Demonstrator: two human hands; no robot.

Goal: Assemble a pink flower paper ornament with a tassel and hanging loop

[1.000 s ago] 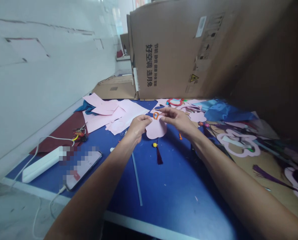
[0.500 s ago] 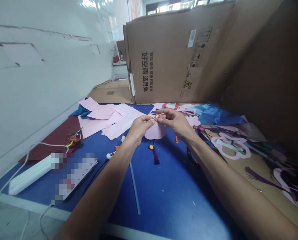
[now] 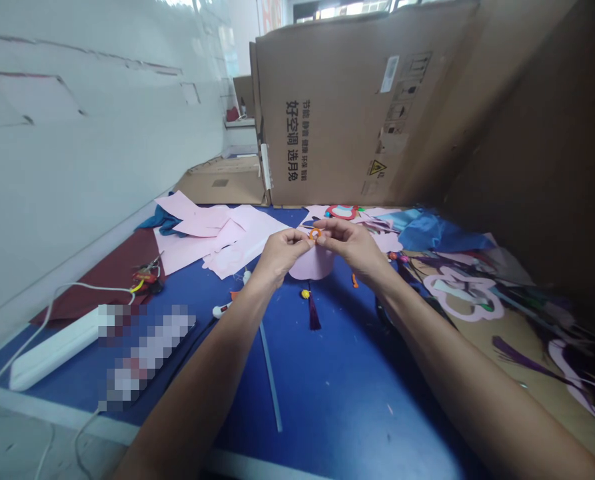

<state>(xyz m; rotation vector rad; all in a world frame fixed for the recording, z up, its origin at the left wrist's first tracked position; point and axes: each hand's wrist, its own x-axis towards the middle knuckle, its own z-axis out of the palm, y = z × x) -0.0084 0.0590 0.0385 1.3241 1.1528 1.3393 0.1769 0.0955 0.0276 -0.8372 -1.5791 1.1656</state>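
Between the fingertips of both hands is a small orange ring [image 3: 316, 234], held up above the blue table. My left hand [image 3: 283, 255] pinches its left side with thumb and forefinger. My right hand [image 3: 350, 245] grips the right side the same way, its other fingers bent above. Just below the ring shows a rounded pink piece [image 3: 312, 267]; its upper part is hidden by the hands. A yellow bead [image 3: 305, 294] with a dark purple tassel [image 3: 314, 317] hangs or lies beneath it; I cannot tell which.
Pink sheets [image 3: 242, 240] lie at the back left, blue cloth [image 3: 437, 230] at the back right. A thin strip [image 3: 270, 380] and a white-handled tool [image 3: 222, 311] are near my left forearm. Flower-shaped cutouts [image 3: 434, 288] lie right. A large cardboard box [image 3: 347, 133] stands behind.
The left fingertips have come slightly closer to the orange ring. The view has shifted a little; the yellow bead and tassel appear slightly further right.
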